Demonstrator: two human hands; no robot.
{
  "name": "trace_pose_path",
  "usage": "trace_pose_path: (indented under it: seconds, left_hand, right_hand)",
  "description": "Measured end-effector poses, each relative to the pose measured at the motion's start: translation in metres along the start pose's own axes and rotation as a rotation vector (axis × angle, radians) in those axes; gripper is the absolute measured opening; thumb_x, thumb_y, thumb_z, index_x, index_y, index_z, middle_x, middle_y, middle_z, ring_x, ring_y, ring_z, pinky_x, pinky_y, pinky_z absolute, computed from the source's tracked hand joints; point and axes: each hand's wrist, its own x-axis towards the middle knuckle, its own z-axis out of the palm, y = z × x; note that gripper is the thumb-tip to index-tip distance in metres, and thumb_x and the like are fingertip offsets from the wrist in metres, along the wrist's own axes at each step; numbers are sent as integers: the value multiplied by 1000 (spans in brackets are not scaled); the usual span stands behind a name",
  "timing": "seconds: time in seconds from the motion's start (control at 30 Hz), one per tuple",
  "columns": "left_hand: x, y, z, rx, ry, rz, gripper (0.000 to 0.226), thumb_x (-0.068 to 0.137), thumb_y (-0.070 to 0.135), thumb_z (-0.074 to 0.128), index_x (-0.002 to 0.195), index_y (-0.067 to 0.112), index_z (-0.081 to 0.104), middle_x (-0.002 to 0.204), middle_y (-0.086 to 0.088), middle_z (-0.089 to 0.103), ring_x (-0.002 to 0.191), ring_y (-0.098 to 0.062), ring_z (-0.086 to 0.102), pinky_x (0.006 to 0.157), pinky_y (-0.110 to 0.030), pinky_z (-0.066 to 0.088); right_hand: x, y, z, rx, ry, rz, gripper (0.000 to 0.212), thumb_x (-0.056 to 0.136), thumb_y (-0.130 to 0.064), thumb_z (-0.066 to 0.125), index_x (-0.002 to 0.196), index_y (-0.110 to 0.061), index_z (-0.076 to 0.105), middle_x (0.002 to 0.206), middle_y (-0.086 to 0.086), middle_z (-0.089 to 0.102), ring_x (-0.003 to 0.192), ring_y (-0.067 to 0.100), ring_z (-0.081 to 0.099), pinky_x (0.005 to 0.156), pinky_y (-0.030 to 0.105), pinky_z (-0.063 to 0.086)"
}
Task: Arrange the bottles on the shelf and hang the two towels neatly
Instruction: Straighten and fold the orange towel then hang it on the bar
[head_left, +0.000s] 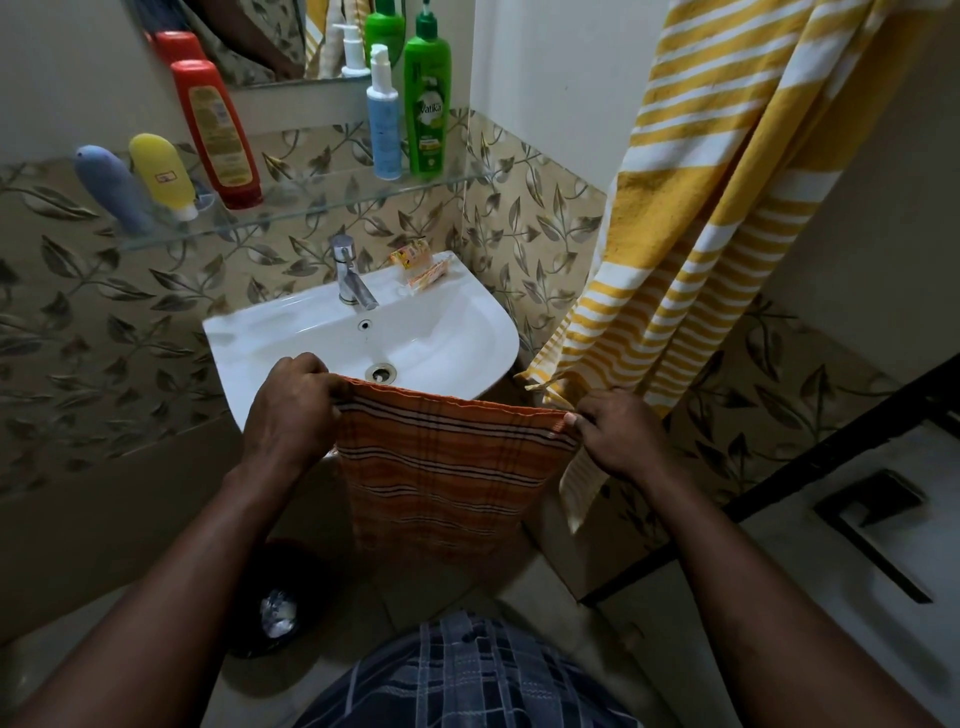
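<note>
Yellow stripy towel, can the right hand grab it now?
Probably not right now: the right hand pinches a corner of the orange towel. The yellow striped towel hangs close beside it, nothing between.

The tall green bottle (427, 101) on the shelf reads "Vatika"; other labels are illegible.

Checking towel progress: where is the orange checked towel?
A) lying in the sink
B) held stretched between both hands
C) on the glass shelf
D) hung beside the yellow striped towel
B: the left hand and right hand each grip a top corner of the orange towel before the sink.
</note>
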Motion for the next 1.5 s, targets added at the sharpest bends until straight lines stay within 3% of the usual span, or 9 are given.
trace_pose_path:
  seconds: [0.2,0.47,0.57,0.73,0.93,1.1,1.27,1.4,1.5]
  left_hand:
    - [5,18,-9,-100,-107,-161,36,92,1,54,102,19,84,106,-7,68,104,-33,63,85,-40,51]
    - [8,23,-22,-241,-286,-271,42,98,-1,49,113,22,82,126,-6,73,109,-22,61,85,-31,45]
    - [9,32,-20,-418,-324,-357,40,99,0,50,104,21,83,122,-5,76,114,-23,65,91,-32,50]
    - [2,47,-11,-471,-360,-385,47,89,-1,41,89,27,80,121,-8,76,108,-26,68,92,-37,55]
    - [4,32,-16,-322,-244,-277,35,98,9,52,125,23,67,101,-4,74,94,-26,68,76,-38,50]
    - [4,19,-16,8,-166,-147,39,89,2,64,122,19,74,109,-5,67,104,-32,63,80,-40,50]
    - [-2,14,-18,3,-44,-101,31,86,0,67,113,13,75,104,-8,59,94,-36,61,70,-37,43]
    - [-10,15,-23,-54,28,-123,24,94,9,62,112,24,70,106,-6,46,92,-32,51,66,-42,47]
    - [-12,17,-23,-12,2,-116,30,99,14,49,117,33,64,97,-5,56,91,-37,57,65,-41,45]
  right_hand:
    - [0,-13,5,290,177,234,28,83,-24,72,57,-16,63,54,-3,60,52,12,53,52,29,40]
    - [8,-13,-6,479,235,342,17,86,-21,78,75,-21,65,68,-3,67,64,13,61,57,27,45]
    - [13,-17,-6,460,205,384,25,85,-20,77,95,-24,55,72,2,66,67,18,63,62,32,52]
    - [10,-28,4,516,148,293,17,87,-8,67,89,-25,65,73,-11,64,64,3,58,80,38,54]
    - [2,-14,-14,393,-38,188,34,98,-10,69,130,-23,71,112,-8,70,104,12,63,87,27,47]
    - [3,-1,-22,96,-248,119,22,95,-16,73,110,-30,81,113,-4,77,106,17,68,80,27,46]
    - [-5,-11,-26,-43,25,90,22,93,-30,72,114,-32,80,104,-4,64,107,24,61,81,34,50]
    - [-12,-17,-24,198,163,199,24,92,-24,71,113,-28,81,107,-3,81,100,21,74,88,37,60]
    - [-14,-24,-22,381,249,294,28,87,-27,64,110,-28,81,96,-4,82,81,20,77,75,43,65]
